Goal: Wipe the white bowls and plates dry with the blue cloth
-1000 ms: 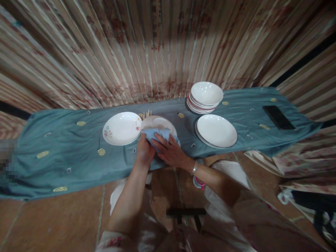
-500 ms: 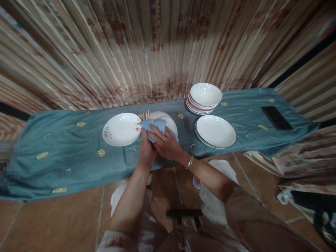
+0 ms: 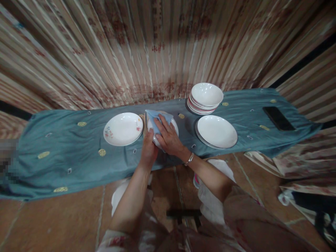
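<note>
A white plate (image 3: pixel 175 126) is in front of me at the middle of the table, mostly covered by a light blue cloth (image 3: pixel 151 119) and my hands. My left hand (image 3: pixel 149 147) grips the near left edge of this plate, thumb up on the rim. Over the cloth lies my right hand (image 3: pixel 169 138), its fingers somewhat spread and pressing the cloth onto the plate. A white plate with small flowers (image 3: pixel 123 129) sits just left. Between the two plates stand thin wooden chopsticks (image 3: pixel 144 125), partly hidden.
To the right is a short stack of white plates (image 3: pixel 217 132). Behind it rises a stack of white bowls (image 3: pixel 206 96). A black phone (image 3: pixel 278 119) lies near the right end of the blue-green tablecloth (image 3: pixel 78 140). Curtains hang behind the table.
The blue cloth has shifted over the plate, and one corner now points up at the far left. My right hand has turned, with its fingers pointing more away from me. My left hand stays at the edge.
</note>
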The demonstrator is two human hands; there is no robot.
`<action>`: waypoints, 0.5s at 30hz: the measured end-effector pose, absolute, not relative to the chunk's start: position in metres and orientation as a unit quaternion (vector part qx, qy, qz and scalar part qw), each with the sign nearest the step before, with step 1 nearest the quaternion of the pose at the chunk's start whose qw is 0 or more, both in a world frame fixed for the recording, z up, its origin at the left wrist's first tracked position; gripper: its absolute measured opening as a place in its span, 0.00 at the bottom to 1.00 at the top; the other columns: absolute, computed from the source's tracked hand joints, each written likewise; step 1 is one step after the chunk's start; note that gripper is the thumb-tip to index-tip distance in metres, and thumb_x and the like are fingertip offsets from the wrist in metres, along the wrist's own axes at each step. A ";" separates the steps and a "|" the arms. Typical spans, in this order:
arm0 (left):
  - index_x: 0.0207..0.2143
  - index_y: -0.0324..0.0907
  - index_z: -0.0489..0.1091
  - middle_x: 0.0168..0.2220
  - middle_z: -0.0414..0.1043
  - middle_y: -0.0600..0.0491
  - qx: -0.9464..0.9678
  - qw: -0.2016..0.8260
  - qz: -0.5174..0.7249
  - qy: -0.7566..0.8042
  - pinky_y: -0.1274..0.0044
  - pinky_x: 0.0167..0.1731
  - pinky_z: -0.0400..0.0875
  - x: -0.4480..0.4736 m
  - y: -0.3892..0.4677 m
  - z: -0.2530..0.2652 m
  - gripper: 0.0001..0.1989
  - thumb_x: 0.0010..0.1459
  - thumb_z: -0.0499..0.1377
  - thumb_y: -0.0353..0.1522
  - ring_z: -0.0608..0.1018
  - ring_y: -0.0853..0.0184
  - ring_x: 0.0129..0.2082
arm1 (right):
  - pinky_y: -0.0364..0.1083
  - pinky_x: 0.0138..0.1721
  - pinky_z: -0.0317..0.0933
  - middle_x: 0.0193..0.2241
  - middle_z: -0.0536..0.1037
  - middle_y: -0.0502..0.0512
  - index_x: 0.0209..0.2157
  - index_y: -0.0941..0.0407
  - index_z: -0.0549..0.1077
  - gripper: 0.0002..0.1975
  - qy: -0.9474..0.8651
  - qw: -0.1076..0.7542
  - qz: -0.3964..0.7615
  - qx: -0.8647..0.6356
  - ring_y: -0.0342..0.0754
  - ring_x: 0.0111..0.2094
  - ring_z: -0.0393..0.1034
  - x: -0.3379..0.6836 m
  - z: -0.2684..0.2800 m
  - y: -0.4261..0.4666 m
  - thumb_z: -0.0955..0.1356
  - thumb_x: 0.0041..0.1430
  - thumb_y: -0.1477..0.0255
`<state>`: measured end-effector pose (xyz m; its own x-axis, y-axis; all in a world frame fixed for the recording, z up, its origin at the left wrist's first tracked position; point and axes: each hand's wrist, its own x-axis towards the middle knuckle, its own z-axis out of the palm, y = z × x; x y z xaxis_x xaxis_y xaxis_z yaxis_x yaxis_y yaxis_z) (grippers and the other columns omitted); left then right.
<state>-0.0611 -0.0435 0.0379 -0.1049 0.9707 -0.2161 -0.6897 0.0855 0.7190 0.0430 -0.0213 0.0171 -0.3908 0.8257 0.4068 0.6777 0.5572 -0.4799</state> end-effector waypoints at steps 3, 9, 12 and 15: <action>0.55 0.40 0.75 0.54 0.79 0.47 0.217 0.632 0.653 0.357 0.72 0.62 0.66 -0.062 -0.043 0.037 0.17 0.66 0.58 0.35 0.74 0.62 0.62 | 0.63 0.69 0.47 0.73 0.48 0.68 0.73 0.61 0.48 0.32 -0.815 0.323 0.132 -0.463 0.59 0.74 0.43 0.045 0.015 -0.020 0.55 0.71 0.65; 0.53 0.39 0.75 0.51 0.80 0.46 0.217 0.635 0.650 0.355 0.72 0.62 0.67 -0.063 -0.043 0.037 0.16 0.65 0.59 0.35 0.76 0.62 0.60 | 0.66 0.69 0.44 0.73 0.47 0.71 0.73 0.64 0.45 0.34 -0.798 0.338 0.144 -0.477 0.60 0.74 0.41 0.048 0.009 -0.018 0.54 0.72 0.63; 0.52 0.39 0.75 0.53 0.79 0.46 0.214 0.633 0.653 0.356 0.72 0.62 0.67 -0.063 -0.044 0.038 0.15 0.65 0.60 0.35 0.75 0.62 0.60 | 0.67 0.69 0.44 0.73 0.47 0.70 0.73 0.62 0.44 0.34 -0.790 0.345 0.150 -0.485 0.61 0.74 0.42 0.050 0.004 -0.018 0.55 0.72 0.62; 0.51 0.39 0.75 0.54 0.79 0.45 0.215 0.634 0.649 0.362 0.73 0.62 0.67 -0.063 -0.045 0.038 0.16 0.64 0.61 0.36 0.74 0.62 0.61 | 0.66 0.70 0.44 0.73 0.48 0.70 0.73 0.62 0.45 0.35 -0.780 0.353 0.153 -0.494 0.61 0.74 0.41 0.053 -0.001 -0.018 0.55 0.72 0.61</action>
